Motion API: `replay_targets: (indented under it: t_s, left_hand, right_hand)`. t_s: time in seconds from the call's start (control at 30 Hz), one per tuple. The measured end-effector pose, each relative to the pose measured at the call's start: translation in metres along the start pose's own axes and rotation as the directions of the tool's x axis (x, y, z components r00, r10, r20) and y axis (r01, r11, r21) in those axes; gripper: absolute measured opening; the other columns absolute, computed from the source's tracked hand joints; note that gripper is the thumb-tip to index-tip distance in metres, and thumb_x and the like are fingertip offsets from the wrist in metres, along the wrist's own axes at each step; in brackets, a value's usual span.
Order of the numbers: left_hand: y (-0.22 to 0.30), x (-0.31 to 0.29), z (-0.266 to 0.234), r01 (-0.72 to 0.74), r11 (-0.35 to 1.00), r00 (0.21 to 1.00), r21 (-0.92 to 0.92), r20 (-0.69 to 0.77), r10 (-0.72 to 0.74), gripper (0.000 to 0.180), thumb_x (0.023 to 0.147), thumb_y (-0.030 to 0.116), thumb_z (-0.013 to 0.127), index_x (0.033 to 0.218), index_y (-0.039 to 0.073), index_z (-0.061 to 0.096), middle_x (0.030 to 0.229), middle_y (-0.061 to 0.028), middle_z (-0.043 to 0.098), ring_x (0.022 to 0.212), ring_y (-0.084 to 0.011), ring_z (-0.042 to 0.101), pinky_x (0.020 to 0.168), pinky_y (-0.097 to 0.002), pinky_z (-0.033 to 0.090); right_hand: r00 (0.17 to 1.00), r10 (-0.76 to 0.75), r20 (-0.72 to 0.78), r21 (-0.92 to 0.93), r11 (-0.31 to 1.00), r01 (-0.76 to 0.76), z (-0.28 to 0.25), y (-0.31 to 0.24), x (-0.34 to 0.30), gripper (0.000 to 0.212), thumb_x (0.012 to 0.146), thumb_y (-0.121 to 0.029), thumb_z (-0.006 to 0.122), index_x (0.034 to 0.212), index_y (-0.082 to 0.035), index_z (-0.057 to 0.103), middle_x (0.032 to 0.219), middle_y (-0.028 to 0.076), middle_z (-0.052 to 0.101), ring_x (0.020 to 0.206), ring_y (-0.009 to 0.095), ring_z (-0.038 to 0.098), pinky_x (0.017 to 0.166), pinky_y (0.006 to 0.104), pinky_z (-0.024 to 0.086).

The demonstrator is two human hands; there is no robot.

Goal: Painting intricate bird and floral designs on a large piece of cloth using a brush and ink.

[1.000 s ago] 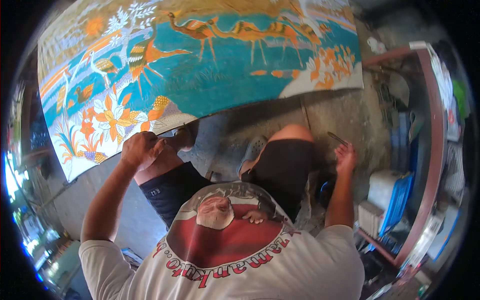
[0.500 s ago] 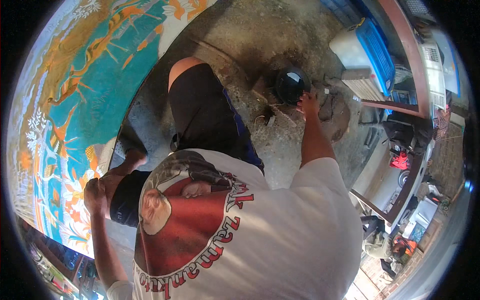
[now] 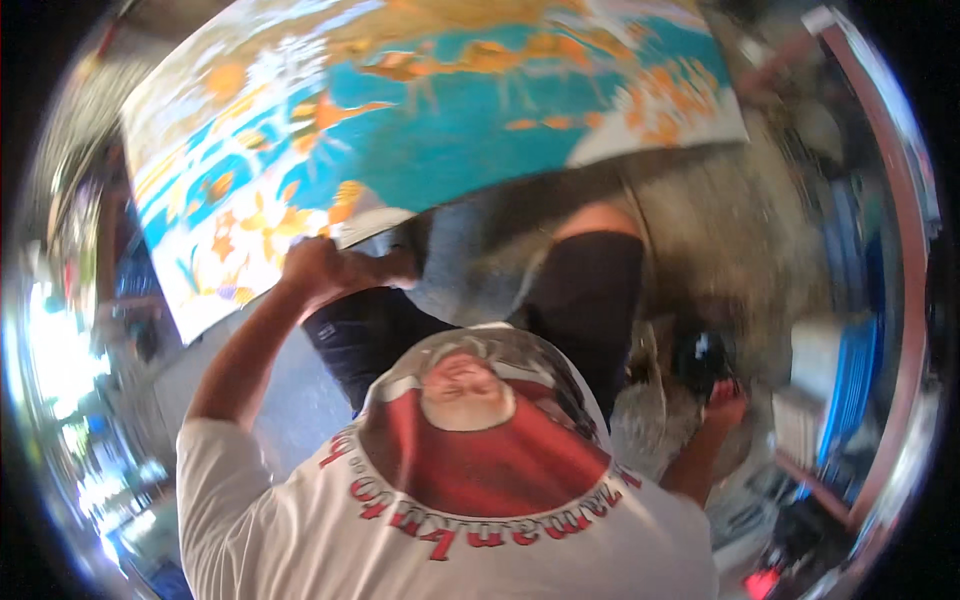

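Observation:
A large painted panel (image 3: 450, 160), teal with orange animals and flowers, spreads across the far side, its near edge in front of my knees. My left hand (image 3: 315, 272) is at my left knee, beside the panel's lower left edge. Its fingers are blurred, and I cannot make out anything in them. Low on my right, my right hand (image 3: 726, 402) is just on the near side of a dark round bowl (image 3: 697, 350) on the floor. Motion smears those fingers too; I cannot tell whether they touch the rim.
To the right of the bowl stands a pale box with a blue lid (image 3: 850, 385). A reddish-brown frame (image 3: 905, 200) curves along the far right. Rough concrete floor (image 3: 715, 220) lies beyond my right knee. Cluttered shelving (image 3: 130, 240) blurs at the left.
My view has swung left, bringing the panel across the top and the bowl to the lower right. My right hand is still beside the bowl, my left at the knee.

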State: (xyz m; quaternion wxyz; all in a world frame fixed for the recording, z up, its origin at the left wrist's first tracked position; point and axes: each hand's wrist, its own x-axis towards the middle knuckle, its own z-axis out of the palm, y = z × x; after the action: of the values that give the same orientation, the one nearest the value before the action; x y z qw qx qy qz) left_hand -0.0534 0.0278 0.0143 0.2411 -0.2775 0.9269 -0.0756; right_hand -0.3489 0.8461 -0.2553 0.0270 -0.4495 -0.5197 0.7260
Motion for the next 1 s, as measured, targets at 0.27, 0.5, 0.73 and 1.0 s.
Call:
replay_targets:
  t_s: [0.27, 0.5, 0.73, 1.0]
  left_hand:
    - [0.050, 0.040, 0.008, -0.200, 0.893, 0.891, -0.403, 0.306, 0.337, 0.060, 0.090, 0.058, 0.059, 0.097, 0.001, 0.076, 0.100, -0.0246, 0.073, 0.103, -0.0420, 0.069, 0.092, -0.0509, 0.052]
    - [0.109, 0.127, 0.037, -0.475, 0.605, 0.617, -0.639, 0.248, 0.747, 0.075, 0.096, 0.067, 0.049, 0.093, -0.003, 0.077, 0.099, -0.0284, 0.072, 0.098, -0.0449, 0.069, 0.090, -0.0520, 0.052]
    - [0.086, 0.146, 0.019, -0.380, 0.477, 0.604, -0.792, 0.178, 0.777, 0.073, 0.095, 0.063, 0.054, 0.081, -0.006, 0.074, 0.088, -0.0304, 0.070, 0.087, -0.0467, 0.068, 0.081, -0.0542, 0.051]
    - [0.082, 0.143, 0.015, -0.394, 0.416, 0.566, -0.820, 0.140, 0.813, 0.067, 0.092, 0.059, 0.057, 0.082, -0.005, 0.074, 0.082, -0.0287, 0.070, 0.085, -0.0467, 0.069, 0.078, -0.0527, 0.053]
  right_hand:
    - [0.539, -0.085, 0.838, 0.261, 0.930, -0.260, 0.264, -0.084, -0.179, 0.033, 0.103, -0.029, 0.054, 0.111, 0.001, 0.066, 0.089, 0.010, 0.067, 0.081, 0.023, 0.063, 0.085, 0.0407, 0.054]
    - [0.076, 0.019, 0.997, 0.002, 0.965, -0.262, 0.518, -0.017, -0.382, 0.035, 0.101, -0.024, 0.056, 0.125, 0.000, 0.065, 0.091, 0.007, 0.059, 0.080, 0.020, 0.051, 0.078, 0.0351, 0.045]
    - [-0.017, 0.101, 0.995, -0.101, 0.995, 0.000, 0.683, 0.132, -0.478, 0.025, 0.101, -0.018, 0.062, 0.119, -0.002, 0.067, 0.086, 0.010, 0.069, 0.073, 0.019, 0.068, 0.069, 0.0405, 0.062]
    - [0.044, -0.068, 0.997, 0.036, 0.859, 0.511, 0.770, 0.261, -0.500, 0.026, 0.101, -0.014, 0.061, 0.121, 0.001, 0.069, 0.098, 0.014, 0.073, 0.072, 0.016, 0.068, 0.063, 0.0321, 0.062]
